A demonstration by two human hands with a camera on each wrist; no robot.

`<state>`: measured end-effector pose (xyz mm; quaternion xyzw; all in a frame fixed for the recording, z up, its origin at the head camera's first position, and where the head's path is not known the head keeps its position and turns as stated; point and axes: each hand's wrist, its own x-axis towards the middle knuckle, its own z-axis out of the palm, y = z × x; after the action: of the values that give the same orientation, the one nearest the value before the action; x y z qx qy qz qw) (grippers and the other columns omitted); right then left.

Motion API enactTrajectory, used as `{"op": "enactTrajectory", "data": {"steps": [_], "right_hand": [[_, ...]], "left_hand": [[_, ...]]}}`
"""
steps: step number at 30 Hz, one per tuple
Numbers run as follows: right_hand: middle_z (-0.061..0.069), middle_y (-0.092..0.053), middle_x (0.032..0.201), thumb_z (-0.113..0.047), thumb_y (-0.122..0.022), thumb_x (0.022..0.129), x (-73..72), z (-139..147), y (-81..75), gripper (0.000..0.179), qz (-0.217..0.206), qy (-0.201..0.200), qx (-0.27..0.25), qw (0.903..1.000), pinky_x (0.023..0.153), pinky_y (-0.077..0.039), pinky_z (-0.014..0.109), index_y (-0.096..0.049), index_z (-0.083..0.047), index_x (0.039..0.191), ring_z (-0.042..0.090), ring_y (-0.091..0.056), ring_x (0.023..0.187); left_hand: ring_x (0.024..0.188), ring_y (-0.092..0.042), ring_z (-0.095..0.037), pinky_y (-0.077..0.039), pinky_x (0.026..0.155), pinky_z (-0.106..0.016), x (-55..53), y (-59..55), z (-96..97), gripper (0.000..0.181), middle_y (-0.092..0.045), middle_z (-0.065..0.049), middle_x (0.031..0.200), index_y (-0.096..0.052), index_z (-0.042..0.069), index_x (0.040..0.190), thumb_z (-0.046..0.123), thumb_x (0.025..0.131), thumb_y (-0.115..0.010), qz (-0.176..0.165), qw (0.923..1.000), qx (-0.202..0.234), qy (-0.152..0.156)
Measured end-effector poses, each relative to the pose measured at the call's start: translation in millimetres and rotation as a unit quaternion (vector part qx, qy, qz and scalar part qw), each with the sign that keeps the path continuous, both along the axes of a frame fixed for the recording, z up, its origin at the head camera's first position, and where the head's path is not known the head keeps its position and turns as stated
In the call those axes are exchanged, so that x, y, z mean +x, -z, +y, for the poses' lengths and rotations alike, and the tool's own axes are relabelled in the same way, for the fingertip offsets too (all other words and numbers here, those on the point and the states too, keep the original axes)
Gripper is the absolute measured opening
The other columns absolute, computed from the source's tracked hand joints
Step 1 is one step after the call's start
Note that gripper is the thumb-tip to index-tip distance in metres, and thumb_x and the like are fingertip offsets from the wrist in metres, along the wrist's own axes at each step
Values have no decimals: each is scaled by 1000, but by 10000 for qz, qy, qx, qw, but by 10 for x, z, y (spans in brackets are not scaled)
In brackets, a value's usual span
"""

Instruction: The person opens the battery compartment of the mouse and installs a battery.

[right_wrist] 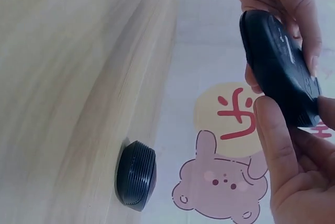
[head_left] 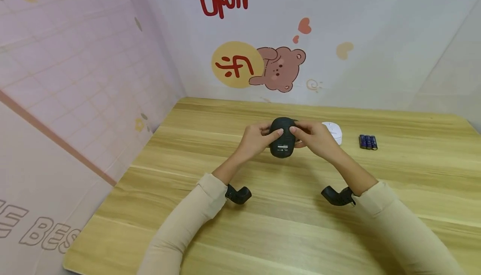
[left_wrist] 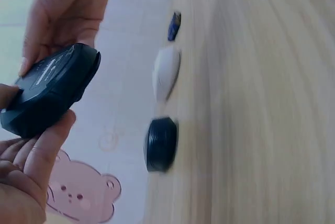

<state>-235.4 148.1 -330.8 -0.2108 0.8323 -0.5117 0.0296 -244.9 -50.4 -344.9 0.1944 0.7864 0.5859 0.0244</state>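
A black computer mouse [head_left: 282, 143] is held up over the table, its underside with a small printed label facing the head camera. My left hand [head_left: 257, 139] grips one side, thumb lying across the underside and fingers beneath. On the other side my right hand [head_left: 315, 137] holds it the same way, the two thumbs close together near the middle. Both wrist views show the mouse [left_wrist: 49, 90] tilted between the hands, clear of the tabletop. Behind it, a second black mouse [right_wrist: 135, 176] with ridged sides rests on the table, mostly hidden in the head view.
A white mouse [head_left: 334, 132] sits on the wooden table [head_left: 278, 225], just beyond my right hand. Several dark blue batteries [head_left: 368, 142] lie side by side farther right. A printed wall cloth with a bear [head_left: 282, 70] rises along the table's back edge.
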Motion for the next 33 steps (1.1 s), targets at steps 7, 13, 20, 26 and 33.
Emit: {"op": "enactTrajectory", "data": {"steps": [7, 13, 20, 26, 33], "right_hand": [[25, -61, 106, -25, -51, 97, 109, 95, -15, 45, -446, 41, -2, 9990, 66, -56, 34, -51, 10, 125, 26, -65, 81], [26, -59, 109, -22, -50, 97, 199, 136, -15, 45, -621, 65, -286, 9976, 64, -57, 36, -46, 9, 130, 17, -63, 80], [27, -56, 115, -23, -51, 97, 278, 149, -34, 50, -799, 66, -240, 9965, 65, -57, 38, -40, 6, 136, 21, -63, 85], [26, -55, 118, -21, -57, 93, 282, 145, -40, 54, -827, -32, -34, 9966, 66, -56, 36, -40, 5, 137, 27, -62, 91], [28, -55, 118, -19, -59, 92, 285, 110, -55, 53, -782, 150, 23, 9968, 66, -56, 34, -41, 6, 135, 29, -63, 91]], "left_hand": [[89, -66, -19, -56, 69, -32, 143, -64, 56, 44, -64, -16, 109, -55, -3, 125, 24, 91, -61, -1091, 9929, 307, 356], [85, -67, -25, -56, 68, -33, 226, -102, 80, 43, -63, -20, 110, -51, -2, 129, 14, 91, -61, -1473, 9864, 464, 569], [82, -68, -23, -56, 66, -32, 272, -135, 110, 44, -65, -18, 106, -50, -3, 130, 12, 90, -62, -1478, 9869, 354, 531], [82, -67, -23, -56, 66, -31, 271, -125, 105, 44, -65, -18, 105, -50, -1, 130, 13, 90, -62, -1485, 9872, 305, 500], [87, -67, -23, -56, 66, -30, 272, -170, 77, 45, -64, -19, 108, -49, 2, 132, 13, 90, -62, -1416, 9887, 144, 480]]}}
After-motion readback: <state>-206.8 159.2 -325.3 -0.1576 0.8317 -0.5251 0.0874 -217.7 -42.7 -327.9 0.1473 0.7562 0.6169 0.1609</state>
